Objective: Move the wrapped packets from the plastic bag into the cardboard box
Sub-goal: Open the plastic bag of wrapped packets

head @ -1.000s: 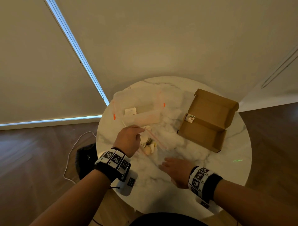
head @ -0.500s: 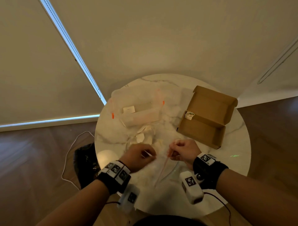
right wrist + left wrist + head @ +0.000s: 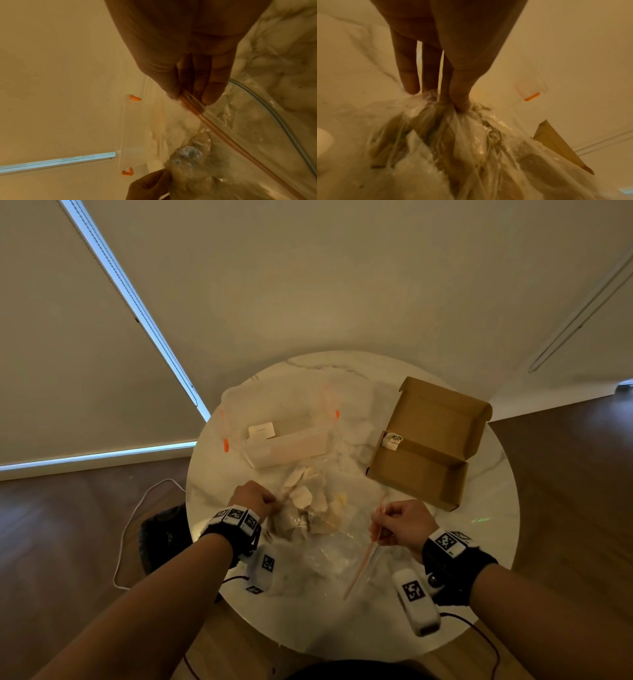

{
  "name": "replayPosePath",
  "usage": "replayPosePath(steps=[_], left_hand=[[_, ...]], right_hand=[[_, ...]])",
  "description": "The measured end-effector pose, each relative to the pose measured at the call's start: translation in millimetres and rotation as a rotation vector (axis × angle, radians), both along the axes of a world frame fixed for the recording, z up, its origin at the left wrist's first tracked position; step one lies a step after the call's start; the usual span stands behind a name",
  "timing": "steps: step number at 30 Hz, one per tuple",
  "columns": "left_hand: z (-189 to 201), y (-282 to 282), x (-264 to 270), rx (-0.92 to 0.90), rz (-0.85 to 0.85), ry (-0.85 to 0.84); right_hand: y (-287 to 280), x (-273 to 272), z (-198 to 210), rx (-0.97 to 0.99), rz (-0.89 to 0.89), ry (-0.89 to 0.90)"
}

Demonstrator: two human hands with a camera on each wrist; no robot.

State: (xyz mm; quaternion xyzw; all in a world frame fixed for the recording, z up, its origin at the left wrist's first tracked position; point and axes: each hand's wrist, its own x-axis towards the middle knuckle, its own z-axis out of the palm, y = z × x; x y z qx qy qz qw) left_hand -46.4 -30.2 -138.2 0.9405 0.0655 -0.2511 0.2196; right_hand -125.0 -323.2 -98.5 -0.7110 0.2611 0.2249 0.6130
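Head view: my left hand [image 3: 252, 500] bunches plastic bag [image 3: 329, 546]; right hand [image 3: 404, 523] pinches zip edge [image 3: 368, 553]. Risk: tugging spills packets [image 3: 308, 505] off surface's near edge.

Clear plastic bag [image 3: 329, 546] on the table, mouth open, pale wrapped packets [image 3: 310, 508] bunched inside. Cardboard box [image 3: 431, 443] open at right, one packet [image 3: 391, 440] in it.

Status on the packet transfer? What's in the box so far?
Done: one small white packet lies in the brown cardboard box. In hand: left hand pinches the clear plastic bag; right hand holds its red zip strip. Left: the beige wrapped packets, all in the bag.
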Motion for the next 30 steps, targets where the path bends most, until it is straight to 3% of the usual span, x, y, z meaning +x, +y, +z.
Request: replayPosePath(steps=[5,9,12,15,18,20,24,26,30], left_hand=[[25.3,-7.4,2.7,-0.095,0.062,-0.164],[43.3,-18.0,-4.3,-0.093,-0.049,-0.204],[54.5,-20.3,-2.4,-0.177,0.009,-0.312],[57.0,-21.7,-8.2,-0.150,-0.095,-0.286],[55.6,-16.5,-11.3,-0.216,-0.001,-0.371],[49.3,-10.4,-18.8,-0.181,-0.044,-0.303],[27.7,6.0,-42.6,-0.091,-0.110,0.069],[24.0,11.4,-45.2,-0.111,-0.069,0.075],[36.2,14.4,-29.3,-0.156,0.068,-0.112]], right_hand=[[-13.8,3.2,-5.6,0.014,-0.042,0.033],[-19.9,2.8,-9.3,0.032,-0.021,0.070],[-21.4,4.7,-10.2,0.035,-0.003,0.094],[-21.6,4.5,-8.1,0.034,0.024,0.100],[-22.3,7.5,-6.1,0.030,0.030,0.100],[-21.4,6.9,-5.9,0.030,0.027,0.099],[-17.6,5.7,-3.5,0.057,0.027,0.103],[-15.2,4.9,-2.8,0.076,0.032,0.107],[-11.5,7.9,0.4,0.126,0.000,0.118]])
